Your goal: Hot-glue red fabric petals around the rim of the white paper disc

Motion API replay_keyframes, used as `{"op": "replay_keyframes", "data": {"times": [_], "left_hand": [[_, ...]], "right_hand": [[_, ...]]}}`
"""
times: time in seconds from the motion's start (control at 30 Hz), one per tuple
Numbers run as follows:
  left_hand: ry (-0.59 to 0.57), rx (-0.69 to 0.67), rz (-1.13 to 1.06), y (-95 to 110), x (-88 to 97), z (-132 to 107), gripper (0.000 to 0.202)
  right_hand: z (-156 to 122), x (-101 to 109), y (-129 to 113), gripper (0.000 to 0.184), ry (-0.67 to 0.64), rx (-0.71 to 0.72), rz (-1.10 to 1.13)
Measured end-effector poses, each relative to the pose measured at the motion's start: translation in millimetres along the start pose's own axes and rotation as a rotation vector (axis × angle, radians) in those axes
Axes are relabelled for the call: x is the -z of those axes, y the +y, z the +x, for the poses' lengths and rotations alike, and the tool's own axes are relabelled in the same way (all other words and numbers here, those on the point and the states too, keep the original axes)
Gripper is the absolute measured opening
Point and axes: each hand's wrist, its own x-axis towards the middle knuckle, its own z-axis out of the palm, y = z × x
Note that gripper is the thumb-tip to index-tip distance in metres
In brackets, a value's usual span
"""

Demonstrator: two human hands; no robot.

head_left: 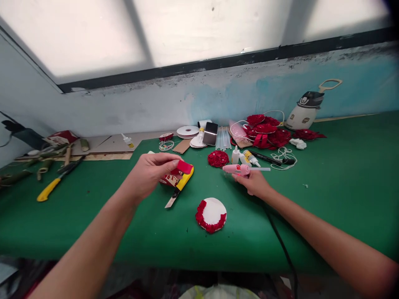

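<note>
Because the red fabric piece (185, 167) is small, the left hand (149, 175) pinches it between thumb and fingers, which seems meant to leave its far end exposed. The right hand (257, 184) closes around the pink glue gun (237, 169), nozzle towards nine o'clock, a clear stick jutting from its rear towards three. Taking the white disc (214, 210) as clock centre, the left hand sits at ten and the right at two, so the disc lies uncovered; red ruffles line its edge from eleven, down past six, to three. At eleven, a yellow cutter (185, 180) rests by the left hand, blade bared, presumably for easy reach. At twelve lies a red rosette (218, 158), perhaps as a pattern.
</note>
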Motion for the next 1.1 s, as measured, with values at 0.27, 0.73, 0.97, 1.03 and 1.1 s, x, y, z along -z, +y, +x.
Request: {"op": "replay_keyframes", "data": {"times": [0.27,0.73,0.97,1.03,1.1], "left_hand": [[-0.104,0.108,-0.564,-53,-70.9,9,0.019],[-0.037,0.186,-0.563,-103,-83.2,23,0.024],[-0.049,0.147,-0.594,-100,-89.2,17,0.027],[-0.047,0.128,-0.594,-93,-92.1,15,0.025],[-0.043,0.112,-0.587,-85,-95.4,11,0.022]], "right_hand": [[8,2,6,0.039,-0.165,-0.123,-0.045],[-10,21,7,0.036,-0.126,-0.082,-0.168],[-74,31,-44,0.022,0.211,-0.021,-0.202],[-77,17,-62,0.019,0.096,0.041,-0.103],[-67,-2,-73,0.022,-0.026,-0.003,0.014]]}}
